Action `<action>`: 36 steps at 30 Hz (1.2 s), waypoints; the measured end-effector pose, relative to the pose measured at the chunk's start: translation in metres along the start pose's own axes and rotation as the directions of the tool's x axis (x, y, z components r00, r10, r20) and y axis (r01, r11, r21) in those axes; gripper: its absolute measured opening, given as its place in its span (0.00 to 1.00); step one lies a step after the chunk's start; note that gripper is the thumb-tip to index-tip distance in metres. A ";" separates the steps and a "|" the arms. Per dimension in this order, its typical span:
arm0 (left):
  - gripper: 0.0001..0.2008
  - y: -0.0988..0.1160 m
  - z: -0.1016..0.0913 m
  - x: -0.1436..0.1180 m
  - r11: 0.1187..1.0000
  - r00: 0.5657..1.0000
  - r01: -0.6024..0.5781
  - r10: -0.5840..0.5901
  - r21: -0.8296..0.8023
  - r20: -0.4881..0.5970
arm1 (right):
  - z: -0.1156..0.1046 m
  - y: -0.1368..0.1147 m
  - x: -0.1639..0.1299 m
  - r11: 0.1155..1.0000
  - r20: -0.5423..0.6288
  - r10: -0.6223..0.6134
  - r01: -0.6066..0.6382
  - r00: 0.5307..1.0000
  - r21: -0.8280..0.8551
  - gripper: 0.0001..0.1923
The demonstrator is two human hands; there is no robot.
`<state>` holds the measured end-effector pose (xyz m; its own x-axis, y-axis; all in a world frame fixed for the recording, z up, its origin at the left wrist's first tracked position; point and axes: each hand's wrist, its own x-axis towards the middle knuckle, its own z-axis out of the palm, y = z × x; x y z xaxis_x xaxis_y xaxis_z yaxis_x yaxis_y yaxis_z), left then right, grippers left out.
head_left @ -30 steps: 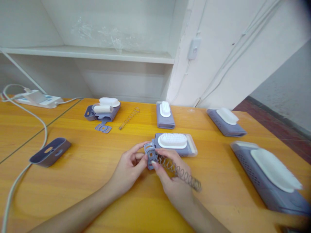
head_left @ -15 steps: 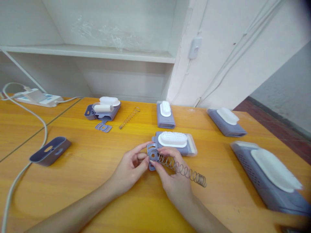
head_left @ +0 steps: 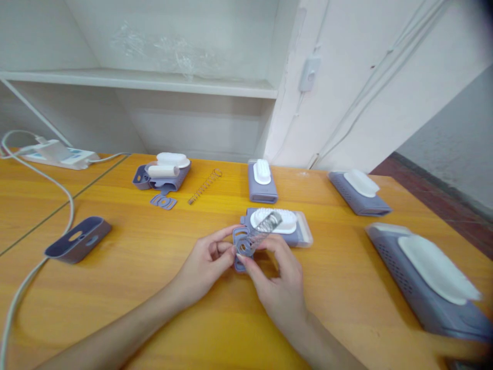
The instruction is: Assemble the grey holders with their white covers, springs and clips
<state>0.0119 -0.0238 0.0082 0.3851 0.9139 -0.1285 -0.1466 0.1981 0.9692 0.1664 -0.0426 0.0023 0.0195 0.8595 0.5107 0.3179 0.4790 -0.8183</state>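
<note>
Roughly by size, from the biggest down
Table: an orange wooden table (head_left: 115, 288) carried everything.
Cases: five lilac cases with white brush tops lay on it, counted as one large at the right edge (head_left: 427, 282), one far right (head_left: 360, 192), one at the middle back (head_left: 262, 182), one opened at the far left (head_left: 164, 172), and one just behind the hands (head_left: 285, 228).
Loose shell: one dark lilac end cap (head_left: 77, 239) lay well apart to the left.
Cable: one white cable (head_left: 46, 180) curved along the left side.
Springs: two, one lying loose on the table (head_left: 204, 187), one held.
Plates: two small lilac plates, one flat by the opened case (head_left: 164, 201), one held.
Held spring: a thin grey wire coil (head_left: 265, 226), tilted up and away over the nearest case, its near end at the held plate.
Held plate: a flat lilac piece (head_left: 242, 246) with a round ring and slots, between both hands just above the table.
Left hand (head_left: 204, 264): fingertips pinched on the plate's left edge.
Right hand (head_left: 279, 285): thumb and fingers closed on the spring's near end at the plate.
</note>
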 end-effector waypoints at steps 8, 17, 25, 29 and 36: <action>0.25 -0.003 -0.009 0.004 0.991 0.998 0.000 0.008 -0.136 0.061 | -0.002 0.006 0.003 0.879 0.131 0.310 -0.337 0.942 0.339 0.05; 0.27 0.002 -0.004 0.002 0.997 0.999 0.015 -0.012 -0.072 0.042 | -0.003 0.010 0.007 0.797 0.230 0.364 -0.430 0.903 0.425 0.06; 0.27 0.002 -0.003 0.001 0.999 1.000 -0.012 0.012 -0.032 0.025 | -0.002 0.012 0.011 0.786 0.220 0.406 -0.462 0.887 0.410 0.06; 0.26 0.001 -0.004 0.001 0.998 0.999 0.003 -0.001 -0.055 0.052 | -0.002 0.011 0.012 0.764 0.240 0.433 -0.496 0.869 0.413 0.08; 0.24 0.002 -0.007 0.000 1.000 0.997 -0.023 0.023 -0.006 0.067 | -0.002 0.010 0.011 0.757 0.229 0.478 -0.530 0.848 0.381 0.09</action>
<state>0.0057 -0.0207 0.0086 0.4415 0.8926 -0.0914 -0.1609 0.1790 0.9706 0.1721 -0.0285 0.0001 -0.0484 0.9987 -0.0188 -0.1308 -0.0250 -0.9911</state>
